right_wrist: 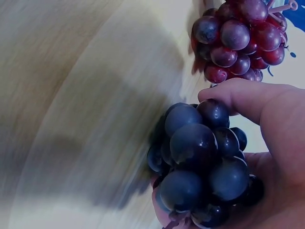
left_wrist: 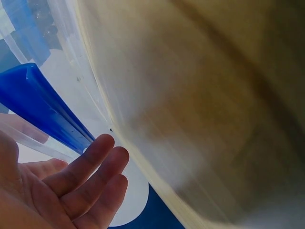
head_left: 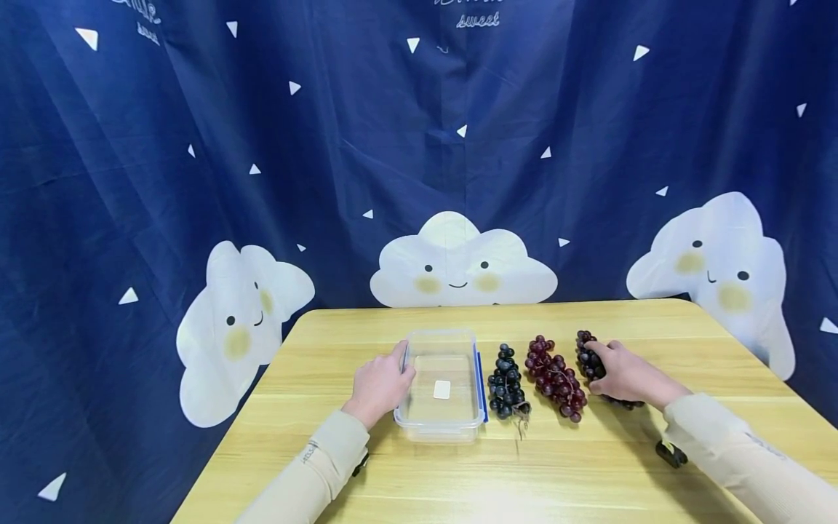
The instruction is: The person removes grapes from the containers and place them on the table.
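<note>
A clear plastic food box (head_left: 440, 423) with blue clips stands on the table, a white label showing through its bottom. My left hand (head_left: 380, 384) holds its left wall, thumb over the rim and fingers along the outside. In the left wrist view a blue clip (left_wrist: 40, 102) sits beside those fingers. To the right, my right hand (head_left: 625, 375) grips a bunch of dark grapes (right_wrist: 200, 152), thumb on one side and fingers curled beneath. Red grapes (head_left: 556, 378) lie just left of that hand. Between them and the box is another bunch of black grapes (head_left: 505, 382).
The light wood table (head_left: 497, 480) has rounded far corners. Right behind it hangs a dark blue curtain (head_left: 340, 182) printed with white clouds and triangles. A small black item (head_left: 671, 455) shows under the right sleeve.
</note>
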The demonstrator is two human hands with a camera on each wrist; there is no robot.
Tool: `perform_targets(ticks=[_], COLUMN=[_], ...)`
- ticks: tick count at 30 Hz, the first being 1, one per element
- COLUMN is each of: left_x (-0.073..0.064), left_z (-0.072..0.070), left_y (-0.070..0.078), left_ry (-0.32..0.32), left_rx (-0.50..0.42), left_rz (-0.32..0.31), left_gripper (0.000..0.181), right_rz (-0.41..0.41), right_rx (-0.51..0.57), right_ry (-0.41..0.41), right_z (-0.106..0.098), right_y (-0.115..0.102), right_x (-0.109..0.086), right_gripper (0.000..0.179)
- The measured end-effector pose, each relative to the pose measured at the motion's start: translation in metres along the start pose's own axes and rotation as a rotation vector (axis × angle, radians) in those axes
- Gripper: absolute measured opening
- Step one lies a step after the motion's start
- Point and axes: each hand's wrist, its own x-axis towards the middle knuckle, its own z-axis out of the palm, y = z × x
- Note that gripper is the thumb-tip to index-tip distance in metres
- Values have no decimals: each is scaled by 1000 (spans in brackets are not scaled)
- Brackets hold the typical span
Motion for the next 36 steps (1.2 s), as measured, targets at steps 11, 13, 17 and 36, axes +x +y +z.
perform_targets(ticks=[11, 13, 17, 36], left_x=[0, 0, 1, 2], left_z=[-1, -1, -2, -2], left_y=[2, 3, 3, -1], left_ry=[6, 3, -4, -8], left_rx=[4, 4, 6, 7], left_rz=[15, 19, 16, 17], left_gripper=[58, 59, 59, 59], right_rz=[-5, -8, -4, -79], right_rx=[-16, -22, -22, -112], right_ry=[35, 43, 51, 272], right_z=[4, 4, 5, 4], right_y=[4, 4, 2, -10], right_x=[-6, -7, -8, -13], right_gripper=[93, 94, 95, 64])
